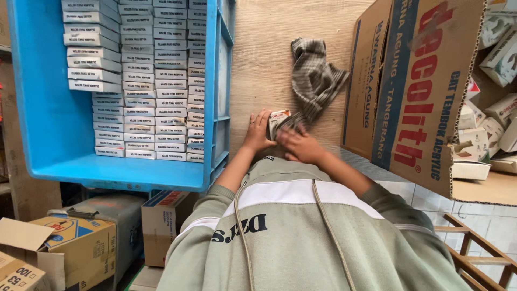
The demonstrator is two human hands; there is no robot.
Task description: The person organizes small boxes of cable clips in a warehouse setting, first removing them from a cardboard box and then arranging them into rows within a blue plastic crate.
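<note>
On the wooden tabletop (258, 54), close against my chest, a small white-and-red box (278, 119) sits pinned between both hands; my left hand (257, 132) lies beside it with fingers spread nearly flat on the wood, steadying its left edge rather than gripping it; my right hand (299, 144) is blurred, its fingers curled over the box's lower right side and over the end of a grey checked cloth (315, 78), though I cannot tell how firmly they close on either. I judge the cloth is drawn toward the box so it can be rubbed across it, which would explain one hand bracing while the other works; the rest of the cloth trails away up the table in a loose heap.

To the left, a blue plastic crate (48, 118) rests touching the table edge; inside it, slim white boxes (156, 91) stand packed on end in tight columns, spines facing up, an arrangement that keeps them readable and easy to pull one at a time. To the right, a large brown cardboard carton (420, 86) lies tipped on its side with its mouth open, more small white boxes (498, 113) tumbled loosely within. Below the crate, further cardboard cartons (70, 240) crowd the floor.
</note>
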